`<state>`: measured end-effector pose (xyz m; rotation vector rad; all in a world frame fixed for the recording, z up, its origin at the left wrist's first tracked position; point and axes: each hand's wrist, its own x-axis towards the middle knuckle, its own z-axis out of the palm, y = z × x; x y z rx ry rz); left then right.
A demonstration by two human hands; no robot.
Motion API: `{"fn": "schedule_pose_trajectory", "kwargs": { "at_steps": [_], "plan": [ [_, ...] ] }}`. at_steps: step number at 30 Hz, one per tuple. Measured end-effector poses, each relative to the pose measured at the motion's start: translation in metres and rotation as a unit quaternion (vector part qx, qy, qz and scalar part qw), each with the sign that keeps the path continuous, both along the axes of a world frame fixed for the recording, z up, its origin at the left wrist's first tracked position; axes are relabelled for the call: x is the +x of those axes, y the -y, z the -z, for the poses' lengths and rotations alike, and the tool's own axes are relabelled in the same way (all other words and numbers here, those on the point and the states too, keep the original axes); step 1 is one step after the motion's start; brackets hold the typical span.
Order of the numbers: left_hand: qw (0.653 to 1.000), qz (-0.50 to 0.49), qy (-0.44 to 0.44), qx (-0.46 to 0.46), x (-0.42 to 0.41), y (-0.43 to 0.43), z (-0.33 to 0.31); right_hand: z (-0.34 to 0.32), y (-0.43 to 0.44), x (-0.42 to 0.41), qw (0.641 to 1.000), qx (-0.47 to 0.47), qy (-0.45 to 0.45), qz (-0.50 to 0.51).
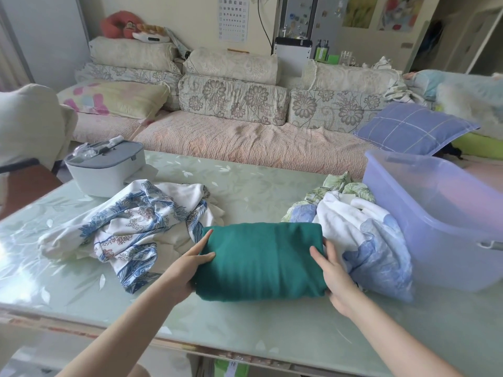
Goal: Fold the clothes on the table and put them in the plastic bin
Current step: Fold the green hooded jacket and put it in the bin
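Progress was early: one folded green garment point(261, 259) lay on the table point(245, 175), its ends gripped by left hand point(187, 268) and right hand point(336, 278). The blue-patterned pile point(130, 229) and floral pile point(364, 240) remained unfolded; the plastic bin point(408, 202) looked empty.

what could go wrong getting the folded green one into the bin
The folded green garment is held only at its two ends by the left hand and right hand, so its middle may sag and the fold open when lifted. The unfolded floral pile lies between it and the plastic bin; the bundle could drag it or catch the rim.
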<state>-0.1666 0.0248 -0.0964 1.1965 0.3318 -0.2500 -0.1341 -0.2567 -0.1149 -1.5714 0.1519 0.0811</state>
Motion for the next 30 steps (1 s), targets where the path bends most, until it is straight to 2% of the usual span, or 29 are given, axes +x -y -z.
{"fn": "schedule_pose_trajectory", "kwargs": {
  "at_steps": [2, 5, 7, 9, 11, 13, 15, 18, 22, 24, 27, 30],
  "plan": [
    [1.0, -0.001, -0.002, -0.017, 0.0, -0.001, 0.001, 0.001, -0.001, 0.003, 0.994, -0.091, 0.038, 0.048],
    [0.998, -0.042, 0.001, -0.039, -0.003, 0.0, 0.007, 0.005, -0.006, -0.001, 0.954, -0.269, 0.087, 0.102],
    [0.996, -0.069, -0.006, -0.059, -0.004, 0.0, 0.009, 0.008, -0.008, -0.003, 0.937, -0.301, 0.13, 0.119],
    [0.996, -0.064, -0.015, -0.054, -0.005, 0.001, 0.006, 0.009, -0.007, 0.0, 0.937, -0.282, 0.159, 0.131],
    [0.999, -0.038, -0.016, -0.024, -0.006, 0.004, 0.002, 0.009, -0.004, 0.006, 0.946, -0.271, 0.133, 0.117],
    [1.0, -0.007, -0.013, 0.0, -0.005, 0.005, -0.001, 0.006, -0.001, 0.009, 0.97, -0.221, 0.081, 0.065],
    [1.0, 0.021, -0.008, -0.001, -0.007, 0.003, -0.004, 0.003, 0.005, 0.006, 0.99, -0.129, 0.056, -0.011],
    [0.999, 0.049, -0.009, -0.004, -0.009, -0.001, -0.008, 0.001, 0.011, -0.004, 0.992, -0.065, 0.066, -0.084],
    [0.996, 0.088, 0.012, 0.028, -0.015, -0.001, -0.008, -0.004, 0.012, -0.017, 0.957, -0.219, 0.165, -0.093],
    [0.995, 0.094, 0.022, 0.027, -0.016, -0.002, -0.006, -0.007, 0.01, -0.02, 0.952, -0.214, 0.178, -0.127],
    [0.995, 0.091, 0.023, 0.019, -0.015, -0.003, -0.003, -0.015, 0.009, -0.024, 0.973, -0.084, 0.106, -0.185],
    [0.994, 0.107, 0.02, 0.021, -0.012, -0.003, -0.005, -0.022, 0.01, -0.019, 0.982, 0.081, -0.023, -0.171]
  ]
}}
